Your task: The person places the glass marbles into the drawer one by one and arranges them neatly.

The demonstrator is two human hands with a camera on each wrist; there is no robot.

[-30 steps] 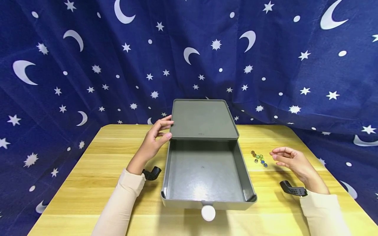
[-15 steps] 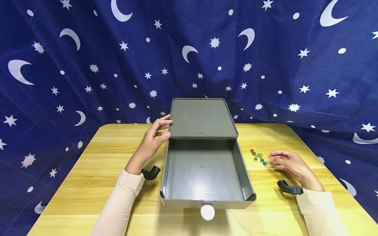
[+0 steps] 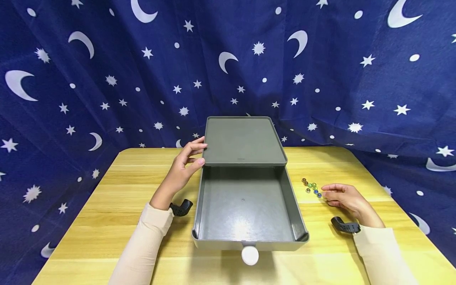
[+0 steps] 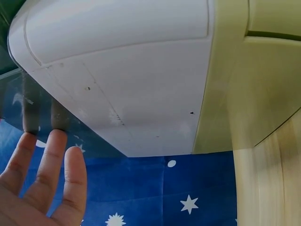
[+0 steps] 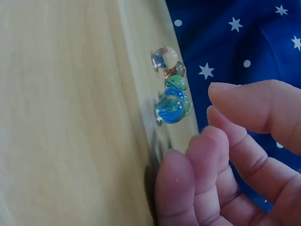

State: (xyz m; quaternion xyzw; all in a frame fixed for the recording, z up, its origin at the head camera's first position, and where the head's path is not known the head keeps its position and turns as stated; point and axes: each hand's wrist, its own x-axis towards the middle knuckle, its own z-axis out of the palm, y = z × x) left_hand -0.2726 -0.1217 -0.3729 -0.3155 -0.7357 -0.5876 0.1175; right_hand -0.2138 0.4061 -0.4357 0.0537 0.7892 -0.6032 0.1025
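Observation:
My left hand point(image 3: 181, 169) rests its fingertips on the left side of a grey drawer unit point(image 3: 244, 140) with a rimmed flat top. In the left wrist view its fingers point(image 4: 73, 176) lie fairly straight against the unit's dark glossy side. A grey drawer point(image 3: 246, 206) with a round white knob point(image 3: 250, 255) is pulled out toward me, and nothing lies in it. To its right, several small glass marbles point(image 3: 310, 185) are clustered on the table. Just right of them is my right hand point(image 3: 347, 201), fingers loosely bent and holding nothing. A blue swirled marble point(image 5: 170, 109) is closest to its fingertips.
The wooden table point(image 3: 117, 206) carries the drawer unit at its middle. A dark blue curtain point(image 3: 228, 67) with moons and stars hangs behind the table and along its sides. Each wrist bears a black camera mount point(image 3: 345, 225).
My right hand has moved slightly left, closer to the marbles. The left hand keeps its touch on the unit's side. The head view has shifted a little.

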